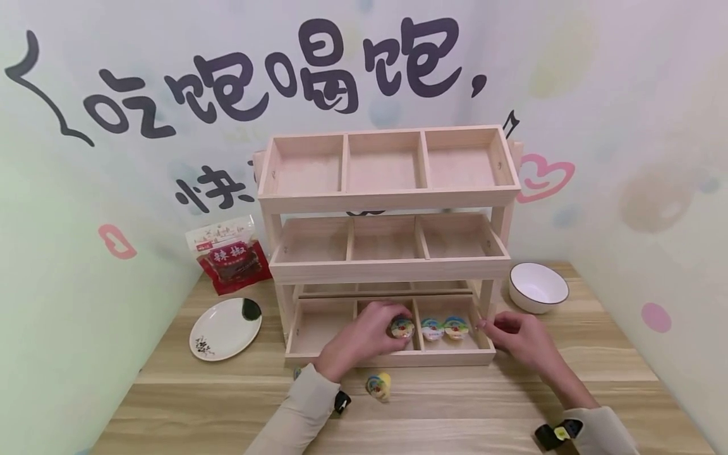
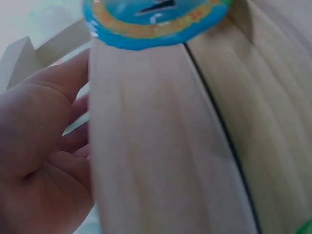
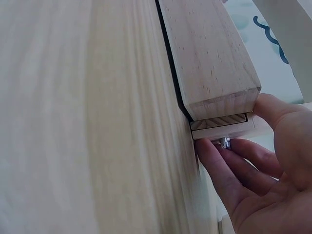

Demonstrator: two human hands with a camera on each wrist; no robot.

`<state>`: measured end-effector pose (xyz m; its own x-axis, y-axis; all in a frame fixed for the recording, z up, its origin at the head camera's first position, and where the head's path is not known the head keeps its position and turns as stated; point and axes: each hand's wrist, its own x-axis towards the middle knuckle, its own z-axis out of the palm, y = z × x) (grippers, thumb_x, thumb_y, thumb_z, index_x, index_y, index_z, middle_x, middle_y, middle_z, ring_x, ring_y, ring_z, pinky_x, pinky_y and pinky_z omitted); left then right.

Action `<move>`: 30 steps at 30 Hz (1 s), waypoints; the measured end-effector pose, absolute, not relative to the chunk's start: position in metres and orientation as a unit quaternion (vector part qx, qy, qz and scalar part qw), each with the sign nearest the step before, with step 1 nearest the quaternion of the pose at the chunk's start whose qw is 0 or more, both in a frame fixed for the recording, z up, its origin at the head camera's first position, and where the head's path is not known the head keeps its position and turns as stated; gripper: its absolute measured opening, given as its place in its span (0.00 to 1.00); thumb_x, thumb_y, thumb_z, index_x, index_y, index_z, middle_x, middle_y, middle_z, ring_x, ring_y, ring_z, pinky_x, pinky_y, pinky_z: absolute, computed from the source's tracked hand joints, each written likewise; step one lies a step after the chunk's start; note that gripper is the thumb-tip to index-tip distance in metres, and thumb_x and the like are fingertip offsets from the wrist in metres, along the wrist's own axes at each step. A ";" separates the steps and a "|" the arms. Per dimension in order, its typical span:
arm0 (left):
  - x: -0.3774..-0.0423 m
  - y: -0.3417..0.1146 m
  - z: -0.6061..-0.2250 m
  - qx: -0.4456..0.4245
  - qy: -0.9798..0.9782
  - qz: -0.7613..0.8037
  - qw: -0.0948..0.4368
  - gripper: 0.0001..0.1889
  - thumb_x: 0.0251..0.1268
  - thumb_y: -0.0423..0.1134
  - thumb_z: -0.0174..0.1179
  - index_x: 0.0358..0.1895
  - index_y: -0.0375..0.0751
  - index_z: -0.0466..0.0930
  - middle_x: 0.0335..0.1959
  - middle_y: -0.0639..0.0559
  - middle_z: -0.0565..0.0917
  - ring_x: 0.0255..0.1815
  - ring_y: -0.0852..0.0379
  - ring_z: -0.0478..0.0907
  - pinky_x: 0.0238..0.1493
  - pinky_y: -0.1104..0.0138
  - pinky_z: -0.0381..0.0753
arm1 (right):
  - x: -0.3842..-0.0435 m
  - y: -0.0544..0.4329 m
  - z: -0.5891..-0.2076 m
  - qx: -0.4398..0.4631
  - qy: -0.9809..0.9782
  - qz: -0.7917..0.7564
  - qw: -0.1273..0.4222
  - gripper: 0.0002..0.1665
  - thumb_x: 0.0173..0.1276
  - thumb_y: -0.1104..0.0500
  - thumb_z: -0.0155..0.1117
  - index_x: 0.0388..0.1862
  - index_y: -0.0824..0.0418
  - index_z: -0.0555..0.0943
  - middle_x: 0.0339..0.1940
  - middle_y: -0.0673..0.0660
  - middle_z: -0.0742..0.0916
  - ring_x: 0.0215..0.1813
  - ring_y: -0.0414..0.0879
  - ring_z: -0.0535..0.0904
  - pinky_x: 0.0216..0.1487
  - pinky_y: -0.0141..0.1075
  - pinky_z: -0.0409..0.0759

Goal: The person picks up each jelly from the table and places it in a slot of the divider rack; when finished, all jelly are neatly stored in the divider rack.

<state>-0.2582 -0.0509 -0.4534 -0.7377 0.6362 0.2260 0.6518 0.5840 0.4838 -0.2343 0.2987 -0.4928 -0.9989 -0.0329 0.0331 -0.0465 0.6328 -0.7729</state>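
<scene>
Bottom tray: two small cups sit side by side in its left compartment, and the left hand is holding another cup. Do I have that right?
Not quite. The head view shows the two small cups side by side in the right compartment of the bottom tray, not the left. The rest holds: the left hand is holding another cup.

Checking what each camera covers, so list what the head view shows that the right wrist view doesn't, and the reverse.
Only the head view shows the left hand pinching a small cup, two more cups in the bottom tray's right compartment, the plate, the red bag and the white bowl.

Only the right wrist view shows a small metal fitting.

Both show the right hand gripping the wooden rack and the wooden tabletop.
</scene>
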 end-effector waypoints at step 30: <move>-0.264 -0.058 -0.459 -0.331 -0.876 -0.333 -0.110 0.23 0.73 0.40 0.73 0.67 0.39 0.85 0.59 0.46 0.90 0.46 0.65 0.88 0.46 0.77 0.84 | -0.238 0.300 -0.495 0.019 -0.905 0.424 0.007 0.27 0.73 0.38 0.74 0.50 0.61 0.90 0.41 0.55 0.93 0.40 0.42 0.85 0.38 0.31 0.83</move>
